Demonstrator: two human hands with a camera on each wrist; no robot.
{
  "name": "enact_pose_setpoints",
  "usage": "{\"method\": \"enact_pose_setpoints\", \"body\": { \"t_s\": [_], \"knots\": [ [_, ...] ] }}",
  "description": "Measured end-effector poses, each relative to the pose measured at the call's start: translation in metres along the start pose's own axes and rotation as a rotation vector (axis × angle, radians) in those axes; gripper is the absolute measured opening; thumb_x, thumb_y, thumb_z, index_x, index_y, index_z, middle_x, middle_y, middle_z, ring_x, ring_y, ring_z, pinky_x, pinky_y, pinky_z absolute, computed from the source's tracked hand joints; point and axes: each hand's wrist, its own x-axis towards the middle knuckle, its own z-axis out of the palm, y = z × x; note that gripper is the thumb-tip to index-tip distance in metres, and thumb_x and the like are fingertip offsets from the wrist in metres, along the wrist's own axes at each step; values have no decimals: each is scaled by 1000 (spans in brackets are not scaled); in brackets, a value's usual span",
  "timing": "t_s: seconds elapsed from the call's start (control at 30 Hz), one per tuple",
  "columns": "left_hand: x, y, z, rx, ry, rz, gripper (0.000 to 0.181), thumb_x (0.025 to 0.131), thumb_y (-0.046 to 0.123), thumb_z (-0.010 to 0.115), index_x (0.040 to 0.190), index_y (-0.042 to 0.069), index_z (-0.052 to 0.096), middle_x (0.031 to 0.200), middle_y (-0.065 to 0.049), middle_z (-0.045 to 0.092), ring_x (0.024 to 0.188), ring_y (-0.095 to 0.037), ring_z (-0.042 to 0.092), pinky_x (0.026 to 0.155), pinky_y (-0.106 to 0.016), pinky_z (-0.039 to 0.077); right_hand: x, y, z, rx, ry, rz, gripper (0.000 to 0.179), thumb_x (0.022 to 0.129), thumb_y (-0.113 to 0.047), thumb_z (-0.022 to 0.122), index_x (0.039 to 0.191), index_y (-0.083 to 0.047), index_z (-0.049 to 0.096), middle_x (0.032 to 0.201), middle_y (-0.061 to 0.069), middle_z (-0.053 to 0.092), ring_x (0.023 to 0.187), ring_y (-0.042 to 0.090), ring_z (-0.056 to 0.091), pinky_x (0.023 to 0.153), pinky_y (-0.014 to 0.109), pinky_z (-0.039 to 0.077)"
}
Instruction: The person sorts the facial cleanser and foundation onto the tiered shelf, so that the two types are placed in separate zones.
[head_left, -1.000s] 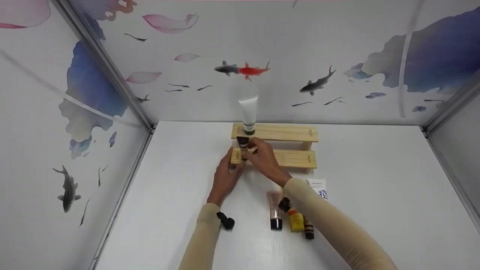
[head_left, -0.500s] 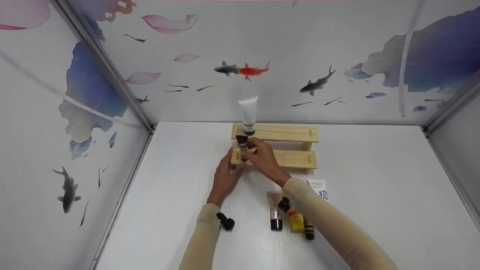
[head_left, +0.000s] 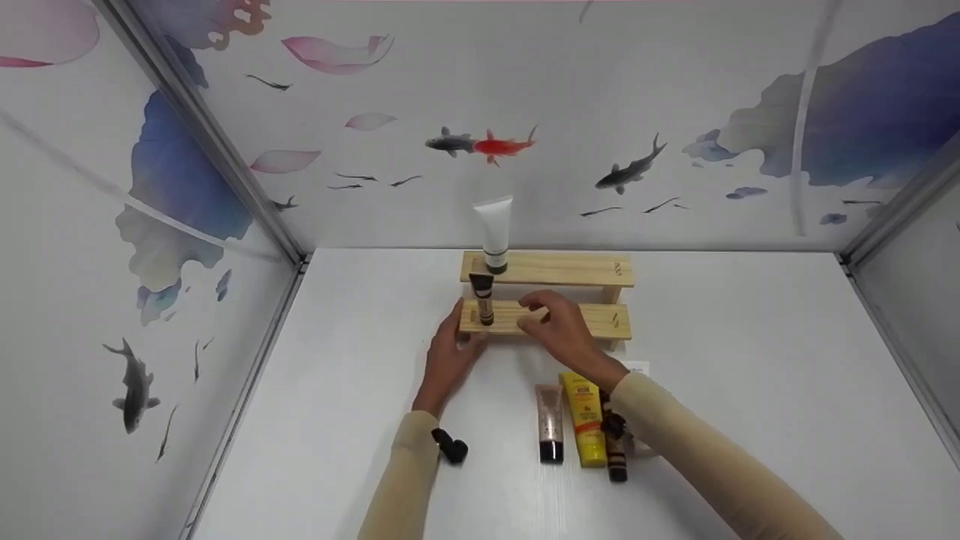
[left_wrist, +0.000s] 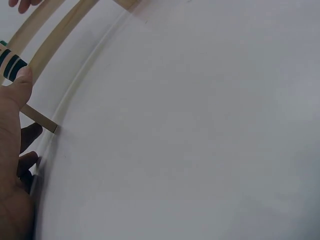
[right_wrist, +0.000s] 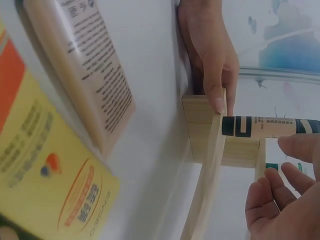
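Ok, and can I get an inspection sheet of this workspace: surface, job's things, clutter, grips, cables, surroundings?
Surface: smooth-looking white tabletop.
Job's things: small dark-banded beige tube stands upright on the lower pale wooden shelf, near its left end; white squeeze tube with a dark cap stands on the upper pale wooden shelf.
Clutter: pinkish black-capped tube, yellow squeeze tube, slim brown-and-black tube and white item, mostly hidden, lie on the tabletop.
Grips: left hand holds the lower shelf's left end; right hand, fingers loosely bent, is apart from the beige tube.
Cables: nothing seen.
Surroundings: white wall panels printed with fish and petals.
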Motion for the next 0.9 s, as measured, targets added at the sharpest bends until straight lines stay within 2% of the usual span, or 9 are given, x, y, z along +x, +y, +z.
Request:
{"method": "enact_pose_setpoints", "body": {
  "t_s": [0.17,0.37,0.5,0.63,0.77,0.9],
  "knots": [
    [1,0,-1,23,2,30,98,103,65,70,177,20,26,170,-8,47,137,-23,57,119,-52,44,-14,-1,-21,-27,-16,-16,29,102,-7,81,130,-3,75,130,16,73,120,38,67,95,53,60],
    [1,0,-2,38,4,32,97,102,65,70,177,22,25,171,-8,45,141,-24,56,121,-52,43,-30,0,-40,-56,-25,-17,28,102,-8,81,130,-4,75,130,17,74,120,38,67,95,52,60],
    [0,-1,-2,49,9,40,95,104,63,70,177,21,26,173,-10,43,148,-27,52,124,-52,41,-41,3,-49,-61,-41,8,28,102,-6,80,129,-2,75,130,17,74,120,38,68,95,48,60],
    [-1,-1,-2,47,10,53,94,105,59,70,177,19,26,174,-12,41,155,-30,46,127,-53,37,-52,5,-58,-56,-47,48,29,102,-3,79,130,-3,75,130,15,74,121,38,68,99,49,61],
    [-1,0,-1,50,12,62,91,106,56,70,177,17,27,174,-13,42,155,-32,46,126,-54,38,-64,7,-68,-68,-34,67,29,102,-3,79,130,-5,75,129,11,74,121,38,68,99,49,60],
    [0,1,-1,56,14,62,89,107,56,68,177,17,28,173,-13,42,155,-32,47,126,-54,39,-74,12,-78,-74,-24,65,28,102,-4,80,129,-4,75,127,11,74,120,37,68,97,42,60]
  ]
}}
